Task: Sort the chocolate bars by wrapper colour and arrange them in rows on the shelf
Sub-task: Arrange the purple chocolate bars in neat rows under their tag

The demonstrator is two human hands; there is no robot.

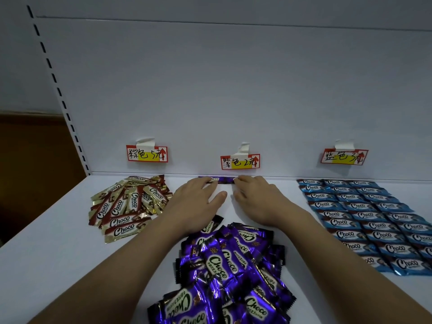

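Purple foil marks the bar I am working on: a single purple chocolate bar (219, 179) lying flat at the far edge of the shelf (58, 249), right against the back panel (210, 90) and below the middle price label (240, 161). My left hand (196, 197) rests its straight fingers on the bar's left end, and my right hand (254, 195) touches its right end with fingers slightly bent; neither grip closes around it, both are pressing on top.

Nearer to me, between my forearms, a loose pile of purple bars (231, 272) lies jumbled, each wrapper printed "Choco". To the left sits a messy heap of brown-and-gold bars (126, 204) under the left price label (146, 153). On the right, blue bars (364, 218) lie in neat rows running from the back panel toward me, beneath the right price label (344, 156).

The shelf is white and flat. Each label is red-bordered with handwritten characters, a yellow patch and a red arrow, fixed with tape. A slotted upright (58, 90) stands at the left, with brown surface (30, 171) beyond it.
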